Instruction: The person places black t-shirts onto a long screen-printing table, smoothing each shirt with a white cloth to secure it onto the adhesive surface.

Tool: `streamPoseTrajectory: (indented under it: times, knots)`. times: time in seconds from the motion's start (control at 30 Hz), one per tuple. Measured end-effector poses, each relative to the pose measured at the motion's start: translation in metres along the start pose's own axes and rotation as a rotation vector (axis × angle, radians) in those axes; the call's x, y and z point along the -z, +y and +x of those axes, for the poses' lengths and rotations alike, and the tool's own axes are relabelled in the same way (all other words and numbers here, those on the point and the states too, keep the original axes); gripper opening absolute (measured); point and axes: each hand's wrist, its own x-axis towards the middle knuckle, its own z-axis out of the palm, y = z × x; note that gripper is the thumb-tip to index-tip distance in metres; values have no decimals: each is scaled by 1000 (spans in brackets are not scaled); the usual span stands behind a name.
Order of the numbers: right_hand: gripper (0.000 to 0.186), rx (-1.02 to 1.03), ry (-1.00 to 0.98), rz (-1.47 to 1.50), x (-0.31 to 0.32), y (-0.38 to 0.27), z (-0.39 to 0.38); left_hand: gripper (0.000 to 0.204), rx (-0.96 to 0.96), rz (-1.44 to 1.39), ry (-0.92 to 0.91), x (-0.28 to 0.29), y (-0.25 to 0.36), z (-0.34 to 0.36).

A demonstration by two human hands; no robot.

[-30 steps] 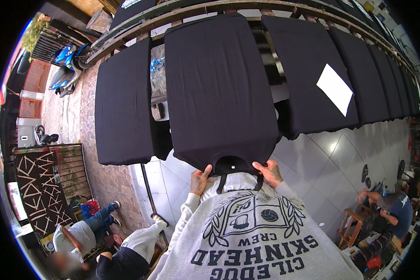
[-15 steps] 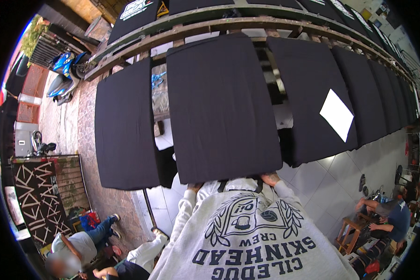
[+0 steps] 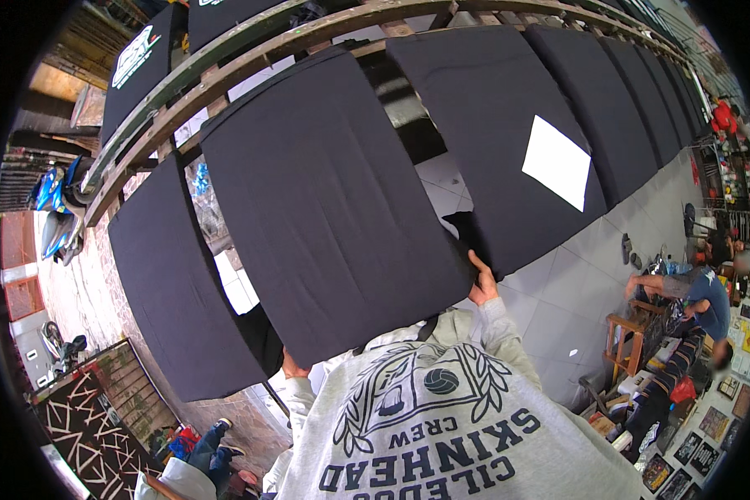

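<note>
Stretched over a flat board in front of me lies a black T-shirt [image 3: 333, 217], its surface lightly creased. My right hand [image 3: 483, 281] grips its near right corner, with the thumb along the side edge and the other fingers partly hidden. At the near left corner, my left hand [image 3: 293, 365] holds the edge; the fabric hides most of its fingers. A second black shirt [image 3: 171, 283] covers the board on the left. On the right-hand board's black shirt [image 3: 467, 108] rests a white diamond-shaped sheet [image 3: 557, 163].
Wooden rails [image 3: 250, 62] run behind the boards, with printed black shirts [image 3: 137, 71] beyond. More covered boards [image 3: 608, 108] line up rightward. A seated person [image 3: 702, 300] is at the right near a wooden stool [image 3: 629, 342]. A blue motorbike [image 3: 58, 212] stands far left; another person sits lower left.
The view has turned, so the boards appear tilted and shifted left. My right hand has come up round the near right corner and shows more; my left hand sits at the near left corner.
</note>
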Motion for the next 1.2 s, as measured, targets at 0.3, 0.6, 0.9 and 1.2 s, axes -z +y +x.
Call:
streamPoseTrajectory:
  times: [0.3, 0.6, 0.9, 1.2]
  knots:
    - [30, 332, -7, 218, 25, -1, -24, 38, -110, -200, 267, -16, 16, -9]
    - [17, 283, -25, 332, 50, -9, -12, 40, -289, 75, 284, 6, 29, -8]
    - [25, 238, 66, 96, 50, -22, -8, 47, -419, -246, 472, 54, 0, -10]
    - [21, 305, 98, -89, 54, -39, -2, 46, -400, -625, 255, 42, -11, -8]
